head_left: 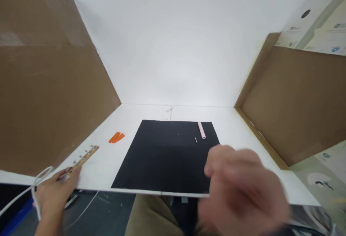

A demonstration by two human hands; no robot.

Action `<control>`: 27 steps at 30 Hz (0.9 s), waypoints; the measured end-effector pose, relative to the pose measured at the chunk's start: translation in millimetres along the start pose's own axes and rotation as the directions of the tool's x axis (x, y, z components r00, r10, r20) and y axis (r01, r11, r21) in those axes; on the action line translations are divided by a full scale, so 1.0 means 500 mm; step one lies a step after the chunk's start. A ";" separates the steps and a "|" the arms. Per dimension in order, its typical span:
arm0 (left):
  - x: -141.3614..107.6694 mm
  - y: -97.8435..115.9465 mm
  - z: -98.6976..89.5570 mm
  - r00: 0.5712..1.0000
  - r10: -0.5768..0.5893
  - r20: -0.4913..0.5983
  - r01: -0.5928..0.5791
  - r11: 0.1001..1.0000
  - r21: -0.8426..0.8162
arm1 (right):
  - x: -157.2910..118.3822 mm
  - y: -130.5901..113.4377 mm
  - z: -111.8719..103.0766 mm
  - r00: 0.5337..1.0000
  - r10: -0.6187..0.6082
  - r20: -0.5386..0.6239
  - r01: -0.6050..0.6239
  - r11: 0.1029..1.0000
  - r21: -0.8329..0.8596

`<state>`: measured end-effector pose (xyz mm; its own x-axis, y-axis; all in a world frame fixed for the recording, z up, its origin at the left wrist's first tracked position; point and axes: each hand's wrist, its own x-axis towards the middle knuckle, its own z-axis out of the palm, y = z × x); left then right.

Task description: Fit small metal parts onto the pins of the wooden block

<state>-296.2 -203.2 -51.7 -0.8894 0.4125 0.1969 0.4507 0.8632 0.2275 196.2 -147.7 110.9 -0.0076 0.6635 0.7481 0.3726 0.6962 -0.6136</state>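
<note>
Jutting forward, held in left fingers [74,178], hooked wooden strip [85,157]

Wht table [98,169]: blk mat [162,156] ctr, orange pcs [113,138] L, hook strip [86,157] near L edge.

- A makeshift work booth, like a corner of a workshop or lab; which of the two cannot be told.
- A black mat [162,156] lies flat on a plain white table [105,160].
- Brown cardboard panels [48,84] stand left and right of the mat as side walls.
- A white wall [175,41] rises behind the mat.
- Printed sheets [327,38] show beyond the panel to the mat's right.
- Dark floor [108,214] and a loose white cable [33,189] show below the mat's near left.
</note>
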 end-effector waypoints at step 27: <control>-0.215 0.685 0.043 0.421 0.907 -0.001 -0.593 0.275 -0.757 | 0.118 0.409 0.166 0.672 0.461 0.579 -0.035 0.802 -0.597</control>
<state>-48.0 54.6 -15.6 0.0340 0.9563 0.2905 0.7088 -0.2280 0.6675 195.1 56.4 8.5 -0.3709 0.9257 0.0739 0.8528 0.3710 -0.3676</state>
